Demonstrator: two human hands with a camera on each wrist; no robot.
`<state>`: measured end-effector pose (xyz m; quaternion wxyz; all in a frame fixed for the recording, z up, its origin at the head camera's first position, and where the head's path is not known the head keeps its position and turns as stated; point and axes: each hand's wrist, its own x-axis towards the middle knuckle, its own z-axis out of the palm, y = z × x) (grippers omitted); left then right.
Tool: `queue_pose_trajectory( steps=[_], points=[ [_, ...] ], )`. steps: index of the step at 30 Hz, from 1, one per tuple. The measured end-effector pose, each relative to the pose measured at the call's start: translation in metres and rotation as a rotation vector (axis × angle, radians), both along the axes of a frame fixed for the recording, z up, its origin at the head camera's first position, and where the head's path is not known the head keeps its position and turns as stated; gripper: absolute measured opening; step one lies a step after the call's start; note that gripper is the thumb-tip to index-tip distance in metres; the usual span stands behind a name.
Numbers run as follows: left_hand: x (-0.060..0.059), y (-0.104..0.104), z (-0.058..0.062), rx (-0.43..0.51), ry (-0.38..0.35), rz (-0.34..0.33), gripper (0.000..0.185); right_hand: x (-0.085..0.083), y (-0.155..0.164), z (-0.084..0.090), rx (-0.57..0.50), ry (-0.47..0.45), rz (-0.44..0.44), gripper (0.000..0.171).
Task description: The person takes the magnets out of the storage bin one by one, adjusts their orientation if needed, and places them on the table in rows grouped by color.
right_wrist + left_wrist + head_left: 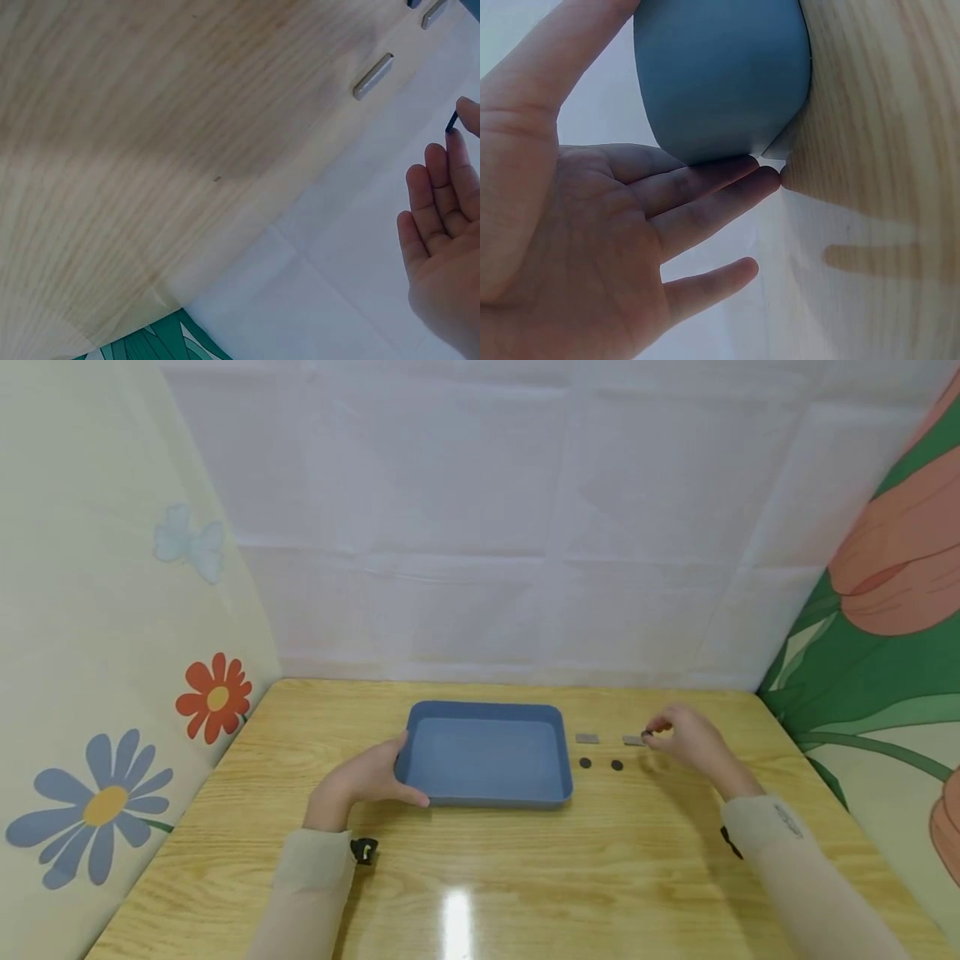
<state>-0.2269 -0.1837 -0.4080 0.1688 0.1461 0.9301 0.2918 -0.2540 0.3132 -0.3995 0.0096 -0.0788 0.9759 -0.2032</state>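
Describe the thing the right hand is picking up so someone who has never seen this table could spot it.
Start at the blue tray in the middle of the wooden table. To its right lie two grey bars and two black discs; the right hand pinches a third small black disc beside the farther bar. It alone is lifted off the table.

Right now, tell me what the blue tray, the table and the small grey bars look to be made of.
Blue tray: likely plastic, matte, with rounded moulded corners and even colour. Table: wood or wood-look laminate, glossy; grain lines and a bright light reflection show. Grey bars: possibly metal or magnet, flat and dull grey; too small to be sure.
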Motion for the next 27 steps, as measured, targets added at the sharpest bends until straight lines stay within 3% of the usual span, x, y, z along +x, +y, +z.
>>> queue_pose_trajectory(
  steps=[15, 27],
  points=[
    [-0.001, 0.000, -0.004, 0.003, 0.008, 0.000, 0.141, 0.008, 0.006, -0.035, -0.066, -0.088, -0.028, 0.021],
    [-0.001, 0.000, -0.003, 0.009, 0.001, 0.008, 0.139, 0.012, 0.009, -0.041, -0.037, -0.092, 0.007, 0.015]
  ],
)
